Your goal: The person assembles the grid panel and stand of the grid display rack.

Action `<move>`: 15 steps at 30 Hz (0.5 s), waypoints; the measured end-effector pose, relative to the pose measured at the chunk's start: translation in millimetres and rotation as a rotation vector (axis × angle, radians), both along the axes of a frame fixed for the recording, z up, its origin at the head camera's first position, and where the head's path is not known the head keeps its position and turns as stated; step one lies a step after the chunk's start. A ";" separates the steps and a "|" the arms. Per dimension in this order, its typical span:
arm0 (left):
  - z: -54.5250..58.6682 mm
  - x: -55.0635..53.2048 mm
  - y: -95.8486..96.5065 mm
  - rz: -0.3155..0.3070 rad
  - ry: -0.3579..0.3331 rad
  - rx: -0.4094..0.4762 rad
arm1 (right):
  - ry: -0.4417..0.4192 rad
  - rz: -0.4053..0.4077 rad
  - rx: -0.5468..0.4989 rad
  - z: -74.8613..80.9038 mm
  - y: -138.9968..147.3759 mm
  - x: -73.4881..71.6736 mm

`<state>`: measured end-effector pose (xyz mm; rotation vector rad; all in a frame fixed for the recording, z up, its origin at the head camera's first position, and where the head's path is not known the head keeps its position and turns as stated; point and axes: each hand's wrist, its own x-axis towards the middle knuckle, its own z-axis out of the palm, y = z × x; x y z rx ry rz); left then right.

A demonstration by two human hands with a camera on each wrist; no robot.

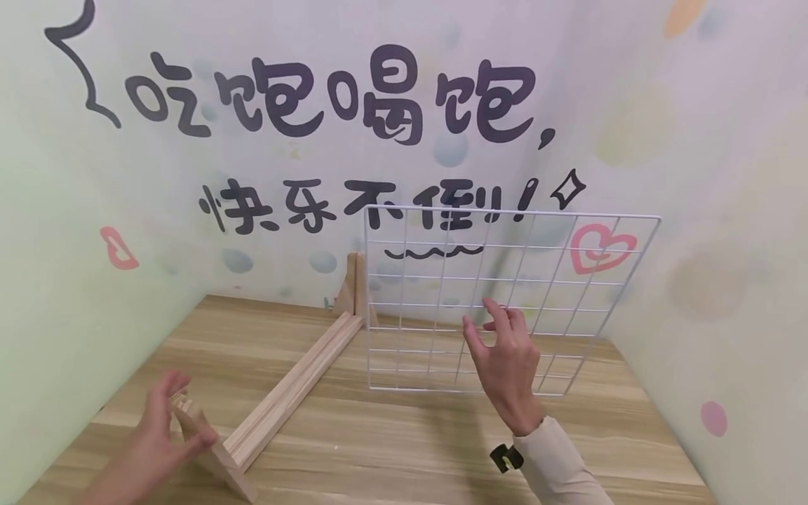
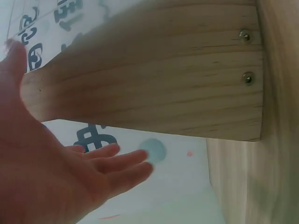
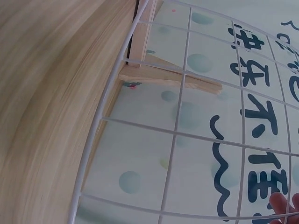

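My right hand [image 1: 507, 361] pinches the white wire grid [image 1: 442, 279] near its middle and holds it up, tilted, to the right of the wooden stand. In the right wrist view only fingertips [image 3: 279, 203] show, at the wires in the lower right corner. The stand has a long grooved crossbar [image 1: 297, 389] between two shaped end boards. My left hand [image 1: 158, 428] is spread around the upper part of the near end board [image 1: 221, 459]. In the left wrist view its fingers stretch out below that board [image 2: 163, 79], which has two screw heads at its base.
The wood-grain table [image 1: 372, 449] is bounded by pale walls on the left, back and right. Large black lettering [image 1: 391, 98] covers the back wall. Behind the grid's left edge stands the far end board [image 1: 351, 284], close to the back wall. A dark strap [image 1: 505, 458] sits at my right sleeve.
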<state>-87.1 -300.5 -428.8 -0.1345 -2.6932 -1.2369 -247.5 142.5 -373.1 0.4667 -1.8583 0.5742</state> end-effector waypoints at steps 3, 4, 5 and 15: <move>-6.1 0.2 4.4 0.029 -0.102 -0.122 | 0.000 -0.002 -0.007 -0.9 -0.4 0.8; -8.0 0.2 6.2 0.032 -0.131 -0.154 | -0.003 -0.005 -0.006 -1.0 -0.5 1.2; -10.2 0.8 7.9 0.034 -0.157 -0.180 | -0.003 -0.006 -0.006 -1.0 -0.5 1.5; -26.7 0.7 14.4 0.099 -0.334 -0.141 | -0.006 -0.011 0.001 2.0 -0.7 1.1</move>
